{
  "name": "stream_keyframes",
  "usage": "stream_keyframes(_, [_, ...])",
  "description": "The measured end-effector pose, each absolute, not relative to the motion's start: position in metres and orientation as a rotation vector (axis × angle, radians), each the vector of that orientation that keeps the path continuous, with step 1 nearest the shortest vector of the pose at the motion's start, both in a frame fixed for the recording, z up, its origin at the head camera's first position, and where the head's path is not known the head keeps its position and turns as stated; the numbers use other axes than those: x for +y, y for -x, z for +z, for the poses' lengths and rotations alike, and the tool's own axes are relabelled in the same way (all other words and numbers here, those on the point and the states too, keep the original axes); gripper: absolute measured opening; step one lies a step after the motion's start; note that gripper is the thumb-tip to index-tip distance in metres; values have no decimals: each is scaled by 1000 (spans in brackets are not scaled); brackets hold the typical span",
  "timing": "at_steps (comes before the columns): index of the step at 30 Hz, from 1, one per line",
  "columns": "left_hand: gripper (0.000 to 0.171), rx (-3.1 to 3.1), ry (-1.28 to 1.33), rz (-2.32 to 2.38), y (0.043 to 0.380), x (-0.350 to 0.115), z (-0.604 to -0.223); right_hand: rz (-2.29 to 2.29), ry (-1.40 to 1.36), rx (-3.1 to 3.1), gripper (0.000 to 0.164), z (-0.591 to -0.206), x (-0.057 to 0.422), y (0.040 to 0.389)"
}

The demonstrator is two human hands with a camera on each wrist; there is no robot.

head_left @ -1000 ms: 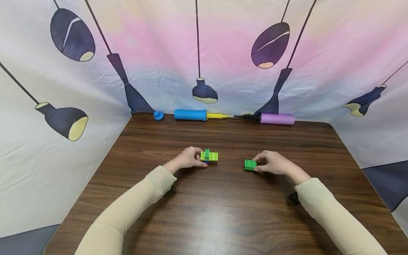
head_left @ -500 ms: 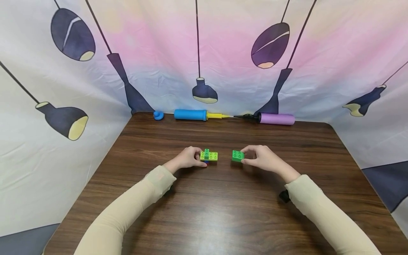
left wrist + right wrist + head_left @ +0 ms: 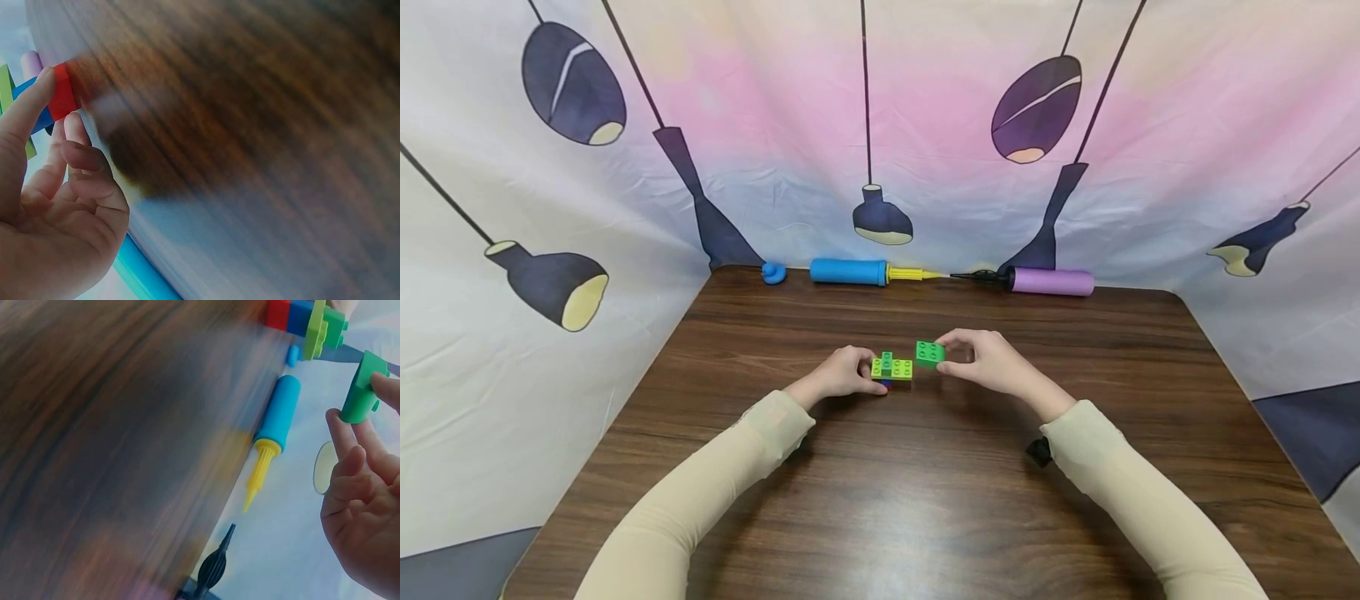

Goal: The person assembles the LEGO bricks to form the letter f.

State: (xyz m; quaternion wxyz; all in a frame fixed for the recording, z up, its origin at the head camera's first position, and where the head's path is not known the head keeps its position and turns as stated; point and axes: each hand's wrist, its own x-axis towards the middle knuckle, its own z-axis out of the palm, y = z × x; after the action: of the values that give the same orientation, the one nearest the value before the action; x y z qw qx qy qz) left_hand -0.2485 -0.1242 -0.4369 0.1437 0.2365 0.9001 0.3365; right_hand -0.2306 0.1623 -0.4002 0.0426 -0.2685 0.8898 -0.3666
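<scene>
At mid-table, my left hand (image 3: 841, 372) pinches a stack of toy building bricks between thumb and fingers. From the bottom up, the stack has a red brick (image 3: 64, 94), a blue brick (image 3: 300, 315), a wide lime-green brick (image 3: 903, 369) and a narrow green brick (image 3: 887, 358) on top. In the left wrist view the red brick is right at the tabletop. My right hand (image 3: 991, 360) pinches a green brick (image 3: 928, 352) with a curved side and studs on top. It is held raised, just right of and slightly behind the stack.
Along the back edge of the brown wooden table (image 3: 880, 492) lie a blue hand pump (image 3: 848, 271) with a yellow nozzle and a purple pump (image 3: 1052, 282) with a black nozzle. A small blue duck-shaped toy (image 3: 773, 273) sits at the back left. A lamp-patterned cloth (image 3: 790, 108) hangs behind.
My right hand has carried the green brick leftward and a little toward the back, close to the stack. My left hand and the stack have stayed in place.
</scene>
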Motion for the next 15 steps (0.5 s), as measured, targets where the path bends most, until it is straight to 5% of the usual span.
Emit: stream_keyframes(15, [29,2596,-609,960,252,-121,-440,-1192,922,2675,35,-403,132,234])
